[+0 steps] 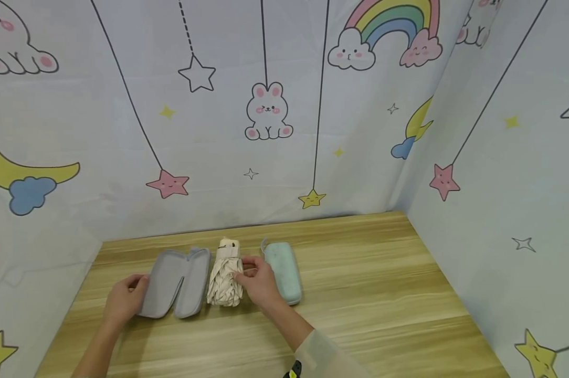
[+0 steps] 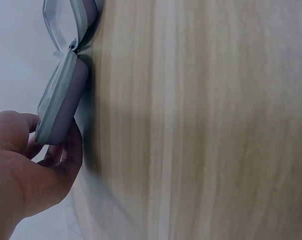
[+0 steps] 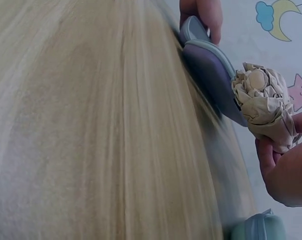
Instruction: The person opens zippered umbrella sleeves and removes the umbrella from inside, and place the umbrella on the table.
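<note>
A grey-lilac zip case (image 1: 164, 286) lies unzipped and spread open on the table. My left hand (image 1: 126, 299) grips its left end, thumb on the rim and fingers curled under the shell, as the left wrist view shows on the case (image 2: 63, 100). A folded cream umbrella (image 1: 225, 281) with creased fabric is in my right hand (image 1: 260, 282), pinched at its right side between thumb and fingers. In the right wrist view the umbrella (image 3: 263, 100) is raised off the table, its round end toward the camera. The inside of the case looks bare.
A closed mint-green case (image 1: 284, 275) with a loop strap lies just right of the right hand. The wooden table (image 1: 360, 273) meets a printed cloth wall (image 1: 218, 142) at the back and another cloth wall at the right.
</note>
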Available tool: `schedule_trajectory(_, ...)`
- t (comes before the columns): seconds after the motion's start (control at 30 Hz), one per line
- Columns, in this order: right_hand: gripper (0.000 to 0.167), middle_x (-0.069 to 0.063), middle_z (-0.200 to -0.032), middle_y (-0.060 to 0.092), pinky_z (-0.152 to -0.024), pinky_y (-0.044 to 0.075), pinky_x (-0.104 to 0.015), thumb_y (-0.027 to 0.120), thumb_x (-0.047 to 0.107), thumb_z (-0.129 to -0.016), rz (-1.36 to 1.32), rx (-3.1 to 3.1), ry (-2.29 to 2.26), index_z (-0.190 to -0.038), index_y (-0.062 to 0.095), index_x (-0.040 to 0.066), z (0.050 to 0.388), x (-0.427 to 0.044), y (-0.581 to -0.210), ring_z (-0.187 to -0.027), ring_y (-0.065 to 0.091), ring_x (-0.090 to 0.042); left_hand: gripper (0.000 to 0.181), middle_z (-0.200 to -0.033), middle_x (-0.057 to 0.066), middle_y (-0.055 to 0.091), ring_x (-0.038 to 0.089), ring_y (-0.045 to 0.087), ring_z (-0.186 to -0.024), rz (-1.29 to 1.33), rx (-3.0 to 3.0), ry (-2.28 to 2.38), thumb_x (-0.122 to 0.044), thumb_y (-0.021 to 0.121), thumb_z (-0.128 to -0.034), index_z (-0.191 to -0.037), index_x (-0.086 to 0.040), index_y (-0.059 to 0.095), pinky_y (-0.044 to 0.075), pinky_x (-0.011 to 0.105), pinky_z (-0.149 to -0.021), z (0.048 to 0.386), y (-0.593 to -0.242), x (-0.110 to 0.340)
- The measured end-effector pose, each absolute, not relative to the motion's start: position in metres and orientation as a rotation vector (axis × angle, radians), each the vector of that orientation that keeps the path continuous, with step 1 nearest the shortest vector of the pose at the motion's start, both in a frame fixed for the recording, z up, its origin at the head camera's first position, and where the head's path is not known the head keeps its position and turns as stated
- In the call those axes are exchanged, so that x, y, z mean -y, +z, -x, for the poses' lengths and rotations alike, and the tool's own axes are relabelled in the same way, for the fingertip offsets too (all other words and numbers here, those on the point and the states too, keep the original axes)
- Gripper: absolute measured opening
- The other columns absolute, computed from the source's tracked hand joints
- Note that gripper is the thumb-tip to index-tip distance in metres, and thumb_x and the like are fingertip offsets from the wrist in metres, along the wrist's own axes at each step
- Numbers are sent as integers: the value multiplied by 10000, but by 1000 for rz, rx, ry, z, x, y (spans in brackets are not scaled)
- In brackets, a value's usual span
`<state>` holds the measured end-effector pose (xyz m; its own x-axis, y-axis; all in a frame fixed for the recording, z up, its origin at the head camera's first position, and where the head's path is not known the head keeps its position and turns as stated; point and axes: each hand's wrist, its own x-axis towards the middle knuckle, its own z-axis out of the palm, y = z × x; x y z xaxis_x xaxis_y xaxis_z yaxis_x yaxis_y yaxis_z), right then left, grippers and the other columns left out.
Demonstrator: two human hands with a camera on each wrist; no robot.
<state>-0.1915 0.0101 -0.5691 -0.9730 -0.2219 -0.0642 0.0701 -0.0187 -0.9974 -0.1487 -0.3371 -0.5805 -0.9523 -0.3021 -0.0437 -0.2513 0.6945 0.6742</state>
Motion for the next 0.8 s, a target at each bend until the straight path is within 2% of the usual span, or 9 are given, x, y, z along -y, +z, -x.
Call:
schedule_trajectory(0.4, 344, -69, -1063, 680, -751, 537, -258, 831, 61, -908, 139, -2130, -2046, -1212, 679, 5, 191, -2, -585, -893, 624, -146, 668, -1304, 336, 603, 377, 623, -1083, -560, 2794, -1240, -461, 407, -1131, -1405, 129, 562, 514, 286, -739, 144, -582, 339)
schedule_trajectory(0.53, 330, -63, -1032, 675, -729, 531, -243, 827, 37, -900, 154, -2113, -2048, -1193, 681, -6, 192, 1, -592, -870, 619, -139, 754, -1431, 377, 516, 445, 564, -1227, -632, 2779, -1320, -523, 369, -1123, -1473, 135, 491, 519, 415, -913, 142, -584, 340)
schedule_trajectory(0.63, 326, -53, -1021, 675, -717, 527, -236, 818, 30, -901, 171, -2096, -2044, -1192, 678, -9, 192, 2, -596, -857, 618, -129, 825, -1515, 402, 425, 495, 481, -1338, -673, 2778, -1402, -569, 335, -1114, -1524, 142, 414, 435, 558, -1075, 141, -584, 341)
schedule_trajectory(0.7, 322, -50, -1021, 673, -714, 527, -239, 814, 30, -904, 172, -2094, -2041, -1193, 676, -8, 191, 3, -597, -855, 618, -127, 857, -1546, 414, 375, 515, 436, -1383, -674, 2785, -1454, -586, 319, -1110, -1540, 154, 372, 375, 599, -1135, 141, -584, 341)
schedule_trajectory(0.8, 314, -54, -1026, 670, -719, 532, -248, 812, 31, -909, 156, -2097, -2037, -1190, 675, -3, 191, 4, -597, -863, 619, -133, 883, -1570, 410, 348, 513, 407, -1414, -664, 2799, -1500, -608, 316, -1104, -1555, 150, 349, 341, 601, -1167, 142, -584, 341)
